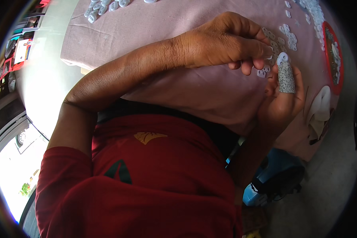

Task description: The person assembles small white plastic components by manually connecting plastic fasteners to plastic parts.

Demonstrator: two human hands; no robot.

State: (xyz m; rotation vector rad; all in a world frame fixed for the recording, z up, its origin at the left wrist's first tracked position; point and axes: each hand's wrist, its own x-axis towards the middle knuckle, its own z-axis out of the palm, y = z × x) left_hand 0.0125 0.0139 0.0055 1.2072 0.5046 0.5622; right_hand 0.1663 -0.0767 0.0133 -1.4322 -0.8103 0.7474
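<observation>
My left hand (pixel 232 45) reaches across the pink cloth with thumb and forefinger pinched together. A speck of white shows at its fingertips, too small to make out. Just to its right, my right hand (pixel 279 101) is turned up with its fingers curled. A grey speckled finger sleeve (pixel 286 79) covers one of its digits. At the tip of that sleeve, the right hand grips a small white plastic piece with a hole (pixel 282 58). Similar small white pieces (pixel 281 40) lie in rows on the cloth beyond, partly hidden by my left hand.
The pink cloth (pixel 178 89) covers the table before me. More white pieces (pixel 103 7) are heaped at the far left, others (pixel 315 14) at the far right. A red-rimmed tray (pixel 326 43) and a folded white cloth (pixel 320 105) sit along the right edge.
</observation>
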